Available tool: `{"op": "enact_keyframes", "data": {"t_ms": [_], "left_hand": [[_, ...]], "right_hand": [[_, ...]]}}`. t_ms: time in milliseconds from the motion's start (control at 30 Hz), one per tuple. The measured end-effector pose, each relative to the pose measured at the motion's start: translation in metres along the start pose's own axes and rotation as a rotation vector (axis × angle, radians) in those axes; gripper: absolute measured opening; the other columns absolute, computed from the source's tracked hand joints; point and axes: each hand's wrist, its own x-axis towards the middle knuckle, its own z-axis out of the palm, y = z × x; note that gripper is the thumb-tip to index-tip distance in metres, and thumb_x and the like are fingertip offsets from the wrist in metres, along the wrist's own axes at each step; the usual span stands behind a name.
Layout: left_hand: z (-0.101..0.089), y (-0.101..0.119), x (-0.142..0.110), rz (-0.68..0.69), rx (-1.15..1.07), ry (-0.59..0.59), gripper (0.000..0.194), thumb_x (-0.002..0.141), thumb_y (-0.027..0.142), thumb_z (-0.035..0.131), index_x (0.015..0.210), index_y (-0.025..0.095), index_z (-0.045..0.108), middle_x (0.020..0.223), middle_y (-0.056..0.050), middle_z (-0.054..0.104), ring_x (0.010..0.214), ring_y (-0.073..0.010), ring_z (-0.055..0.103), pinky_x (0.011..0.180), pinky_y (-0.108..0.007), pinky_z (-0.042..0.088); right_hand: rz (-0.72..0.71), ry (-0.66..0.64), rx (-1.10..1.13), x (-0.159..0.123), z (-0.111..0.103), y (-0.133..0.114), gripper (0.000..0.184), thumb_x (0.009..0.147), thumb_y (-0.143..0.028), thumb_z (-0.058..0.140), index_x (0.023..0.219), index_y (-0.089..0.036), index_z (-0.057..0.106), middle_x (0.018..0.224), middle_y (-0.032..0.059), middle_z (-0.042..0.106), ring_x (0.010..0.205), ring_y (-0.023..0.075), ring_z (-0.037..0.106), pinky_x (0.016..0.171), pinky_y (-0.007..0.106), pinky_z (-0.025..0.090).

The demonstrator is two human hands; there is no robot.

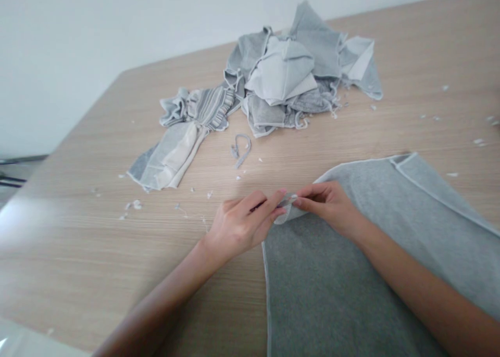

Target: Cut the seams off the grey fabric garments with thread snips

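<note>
A large grey knit fabric panel (351,273) with white stitched edges lies across the front right of the table. My left hand (242,221) is closed at its upper left corner, fingertips pinching the edge. A small dark bit shows between those fingers, too little to name. Close beside it, my right hand (334,208) pinches the same corner between thumb and fingertips. The corner is lifted and folded between both hands, and my right forearm passes over the panel.
At the back of the wooden table (78,216) sits a heap of grey and white fabric pieces (285,71). Striped and grey scraps (175,143) extend to its left. A curled grey strip (244,151) lies in front, with white lint bits (136,204) scattered around.
</note>
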Motion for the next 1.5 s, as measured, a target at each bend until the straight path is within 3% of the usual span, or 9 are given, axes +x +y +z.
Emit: {"op": "enact_keyframes", "data": {"t_ms": [433,733,867,1067,1500], "left_hand": [[-0.001,-0.009,-0.005,0.118,0.021,0.023,0.038,0.096,0.026,0.068,0.131,0.014,0.059,0.077,0.002,0.067,0.060,-0.0099,0.062,0.055,-0.024,0.047],[0.002,-0.012,-0.004,0.078,0.037,-0.066,0.035,0.099,0.030,0.063,0.131,0.015,0.059,0.074,0.002,0.064,0.060,-0.0110,0.063,0.053,-0.023,0.047],[0.002,-0.013,-0.004,0.088,0.041,-0.075,0.033,0.100,0.030,0.061,0.130,0.015,0.059,0.075,0.002,0.064,0.060,-0.0113,0.063,0.053,-0.023,0.047],[0.003,-0.013,-0.004,0.031,-0.037,-0.062,0.034,0.099,0.029,0.064,0.130,0.014,0.060,0.081,0.000,0.065,0.065,-0.0108,0.064,0.054,-0.022,0.047],[-0.003,-0.008,-0.005,0.053,-0.014,-0.017,0.039,0.094,0.024,0.071,0.129,0.010,0.062,0.076,0.001,0.062,0.059,-0.0107,0.059,0.052,-0.024,0.044]], "right_hand": [[0.033,0.000,0.008,0.001,-0.001,-0.002,0.026,0.063,-0.045,0.090,0.077,-0.025,0.083,0.079,0.0030,0.080,0.066,0.0156,0.068,0.061,0.026,0.053],[0.024,-0.094,-0.066,0.002,-0.005,-0.003,0.026,0.079,-0.045,0.078,0.092,-0.024,0.084,0.084,0.0025,0.080,0.065,0.0131,0.065,0.059,0.024,0.048],[0.056,-0.086,-0.039,0.002,-0.009,0.001,0.027,0.077,-0.042,0.080,0.096,-0.023,0.083,0.083,0.0023,0.079,0.062,0.0119,0.063,0.056,0.023,0.044],[0.061,-0.073,0.039,0.001,-0.008,0.001,0.026,0.073,-0.038,0.085,0.095,-0.025,0.083,0.088,0.0027,0.081,0.069,0.0140,0.069,0.060,0.024,0.050],[0.065,0.003,-0.015,0.000,-0.006,0.000,0.024,0.073,-0.039,0.085,0.092,-0.024,0.083,0.082,0.0031,0.080,0.065,0.0138,0.067,0.055,0.023,0.047]]}}
